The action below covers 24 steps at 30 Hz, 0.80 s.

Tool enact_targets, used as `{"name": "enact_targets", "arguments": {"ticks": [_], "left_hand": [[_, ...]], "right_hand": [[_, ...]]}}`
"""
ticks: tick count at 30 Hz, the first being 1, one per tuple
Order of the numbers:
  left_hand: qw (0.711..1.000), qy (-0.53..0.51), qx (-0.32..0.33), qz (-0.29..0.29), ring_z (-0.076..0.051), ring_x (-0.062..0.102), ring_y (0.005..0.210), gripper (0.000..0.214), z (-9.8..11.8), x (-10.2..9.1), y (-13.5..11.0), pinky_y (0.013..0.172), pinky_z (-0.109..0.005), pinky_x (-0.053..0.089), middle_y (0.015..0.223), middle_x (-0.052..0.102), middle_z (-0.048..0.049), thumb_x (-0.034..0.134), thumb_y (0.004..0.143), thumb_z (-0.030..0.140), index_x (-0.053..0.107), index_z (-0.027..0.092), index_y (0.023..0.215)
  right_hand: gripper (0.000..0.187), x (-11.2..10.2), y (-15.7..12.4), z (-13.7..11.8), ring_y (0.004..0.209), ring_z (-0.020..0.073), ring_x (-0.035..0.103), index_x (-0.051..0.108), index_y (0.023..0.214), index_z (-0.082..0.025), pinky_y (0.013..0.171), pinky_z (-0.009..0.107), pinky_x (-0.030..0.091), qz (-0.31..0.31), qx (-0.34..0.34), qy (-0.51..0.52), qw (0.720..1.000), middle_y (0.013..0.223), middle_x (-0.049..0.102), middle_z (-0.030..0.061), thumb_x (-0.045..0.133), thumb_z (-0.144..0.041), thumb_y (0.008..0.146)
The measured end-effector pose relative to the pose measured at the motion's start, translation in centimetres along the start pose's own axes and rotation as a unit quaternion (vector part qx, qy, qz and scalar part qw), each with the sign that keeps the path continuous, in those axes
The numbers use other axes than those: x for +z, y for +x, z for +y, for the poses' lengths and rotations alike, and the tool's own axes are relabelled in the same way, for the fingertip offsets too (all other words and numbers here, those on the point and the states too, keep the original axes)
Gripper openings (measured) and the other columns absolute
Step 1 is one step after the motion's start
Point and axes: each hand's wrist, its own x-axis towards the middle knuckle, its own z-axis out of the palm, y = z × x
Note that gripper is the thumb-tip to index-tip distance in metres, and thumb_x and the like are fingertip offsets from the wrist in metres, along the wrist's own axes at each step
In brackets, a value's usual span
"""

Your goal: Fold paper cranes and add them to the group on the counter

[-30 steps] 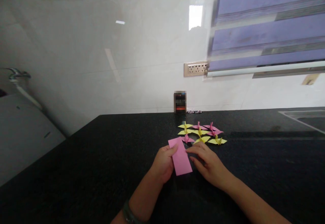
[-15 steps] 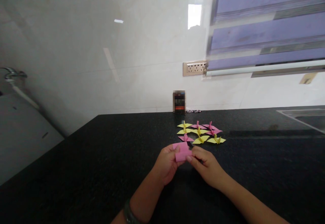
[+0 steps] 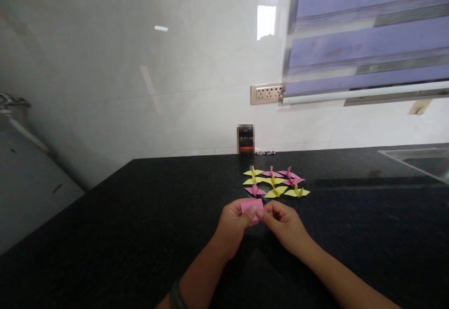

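Observation:
A small sheet of pink paper point(image 3: 251, 205), folded over, is held between my two hands above the dark countertop point(image 3: 157, 225). My left hand point(image 3: 234, 222) grips it from the left, thumb lying across its front. At its lower right corner, my right hand point(image 3: 280, 220) pinches the edge between thumb and fingertips. Just beyond the hands stand several folded paper cranes in close rows, among them a yellow crane point(image 3: 277, 191) and a pink crane point(image 3: 255, 190).
Against the tiled wall stands a small dark box point(image 3: 245, 139), blurred out, with a beaded string point(image 3: 265, 153) beside it. A socket panel point(image 3: 267, 93) and a purple striped blind point(image 3: 351, 42) are on the wall. A sink edge point(image 3: 414, 165) lies far right, a tap point(image 3: 14, 102) far left.
The pink paper's lower flap, standing apart before, now lies closed against the rest under my left thumb. My right hand stays at the right edge. The view has shifted slightly.

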Motion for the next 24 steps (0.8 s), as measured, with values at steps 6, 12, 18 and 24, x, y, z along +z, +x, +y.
{"name": "enact_targets", "arguments": {"ticks": [6,12,18,24], "left_hand": [[0.999,0.034,-0.003,0.016,-0.019,0.059,0.077,0.028,-0.1,-0.1,0.1,0.076,-0.036,0.044,0.082,0.064,-0.009,0.06,0.072,0.029,0.06,0.009,0.092],[0.999,0.045,-0.01,0.023,-0.017,0.059,0.072,0.029,0.0,0.0,0.0,0.07,-0.031,0.045,0.078,0.065,-0.0078,0.06,0.071,0.033,0.062,0.01,0.089],[0.997,0.061,-0.03,0.025,-0.016,0.059,0.07,0.033,0.2,0.3,0.0,0.068,-0.029,0.045,0.078,0.065,-0.0088,0.06,0.069,0.035,0.063,0.009,0.089],[0.996,0.083,-0.03,0.025,-0.016,0.059,0.069,0.032,0.0,0.1,0.1,0.067,-0.029,0.045,0.077,0.065,-0.0098,0.06,0.07,0.034,0.063,0.008,0.089]], "right_hand": [[0.025,0.0,0.0,0.0,0.046,0.0077,0.034,0.049,0.061,-0.017,0.043,0.02,0.028,0.002,0.009,0.002,1.0,0.052,0.039,-0.0056,0.054,-0.038,0.074],[0.022,0.0,0.0,-0.5,0.049,0.0086,0.038,0.051,0.068,-0.017,0.045,0.02,0.031,0.025,0.006,0.039,0.999,0.054,0.043,-0.0043,0.055,-0.038,0.073],[0.023,-0.1,0.0,-0.6,0.052,0.0103,0.042,0.054,0.08,-0.017,0.048,0.022,0.034,0.043,0.012,0.064,0.997,0.057,0.045,-0.0029,0.055,-0.038,0.073],[0.022,-0.2,-0.1,-1.1,0.049,0.0095,0.04,0.056,0.074,-0.016,0.046,0.021,0.033,0.041,0.007,0.047,0.998,0.054,0.044,-0.0035,0.052,-0.037,0.074]]}}
